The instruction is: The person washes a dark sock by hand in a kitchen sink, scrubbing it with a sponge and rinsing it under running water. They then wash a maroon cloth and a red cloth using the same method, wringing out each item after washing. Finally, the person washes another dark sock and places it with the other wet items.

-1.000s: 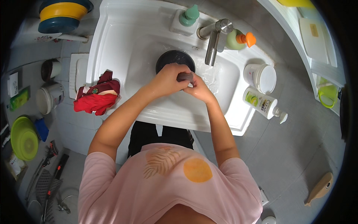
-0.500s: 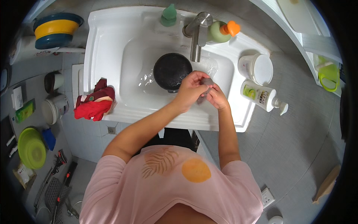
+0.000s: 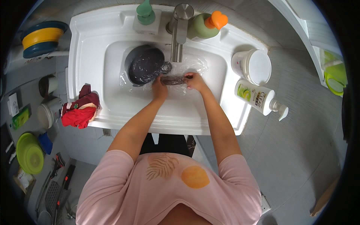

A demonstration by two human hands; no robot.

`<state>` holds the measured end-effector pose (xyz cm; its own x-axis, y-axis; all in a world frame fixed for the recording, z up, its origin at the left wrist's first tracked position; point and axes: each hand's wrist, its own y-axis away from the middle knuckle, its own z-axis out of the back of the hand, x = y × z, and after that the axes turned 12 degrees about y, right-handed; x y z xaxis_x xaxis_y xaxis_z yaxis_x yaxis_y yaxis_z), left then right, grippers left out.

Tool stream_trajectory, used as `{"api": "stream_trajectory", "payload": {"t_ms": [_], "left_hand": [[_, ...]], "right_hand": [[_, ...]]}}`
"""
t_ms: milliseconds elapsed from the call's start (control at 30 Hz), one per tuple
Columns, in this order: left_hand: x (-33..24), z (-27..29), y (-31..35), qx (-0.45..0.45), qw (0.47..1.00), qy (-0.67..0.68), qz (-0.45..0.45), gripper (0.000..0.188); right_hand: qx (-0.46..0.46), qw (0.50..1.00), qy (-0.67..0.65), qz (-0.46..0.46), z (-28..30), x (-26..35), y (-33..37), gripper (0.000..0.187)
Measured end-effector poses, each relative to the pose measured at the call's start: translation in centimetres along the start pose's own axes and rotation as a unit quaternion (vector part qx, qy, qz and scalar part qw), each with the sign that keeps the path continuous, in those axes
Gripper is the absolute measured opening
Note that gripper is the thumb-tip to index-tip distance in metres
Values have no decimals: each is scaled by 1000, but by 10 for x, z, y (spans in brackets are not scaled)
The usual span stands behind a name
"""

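Observation:
Stretched between both hands below the faucet (image 3: 180, 41) is a wet, grey-brown piece of thin cloth (image 3: 174, 80); its exact kind does not show. My left hand (image 3: 160, 89) grips its left end, close to the rim of a dark round basin (image 3: 144, 67). My right hand (image 3: 195, 81) pinches the right end with closed fingers. The basin tilts in the white sink (image 3: 112, 103), wet and glossy inside, with water by its right rim. Water splashes around the cloth and over the sink floor.
Red and maroon cloth (image 3: 80, 110) hangs over the sink's left edge. Along the back stand a green dispenser (image 3: 145, 15) and a green bottle with an orange heart-shaped top (image 3: 204, 26). At right are a white lidded tub (image 3: 253, 67) and a white pump bottle (image 3: 258, 98).
My hands, bunched together around the cloth before, have drawn apart and stretched it beneath the faucet. The basin has gone from lying level to tilted, and water now splashes.

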<state>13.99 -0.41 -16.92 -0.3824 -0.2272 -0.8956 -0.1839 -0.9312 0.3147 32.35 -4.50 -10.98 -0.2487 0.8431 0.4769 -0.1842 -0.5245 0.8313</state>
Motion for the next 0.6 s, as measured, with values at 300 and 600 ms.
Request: {"api": "stream_trajectory", "payload": {"t_ms": [300,600], "left_hand": [[-7,17,-7,42,997,3,61,26],[25,19,-16,21,987,21,159,24]], "right_hand": [[-66,988,-124,70,-8,-36,-30,32],[-212,926,216,227,-24,0,1,32]]}}
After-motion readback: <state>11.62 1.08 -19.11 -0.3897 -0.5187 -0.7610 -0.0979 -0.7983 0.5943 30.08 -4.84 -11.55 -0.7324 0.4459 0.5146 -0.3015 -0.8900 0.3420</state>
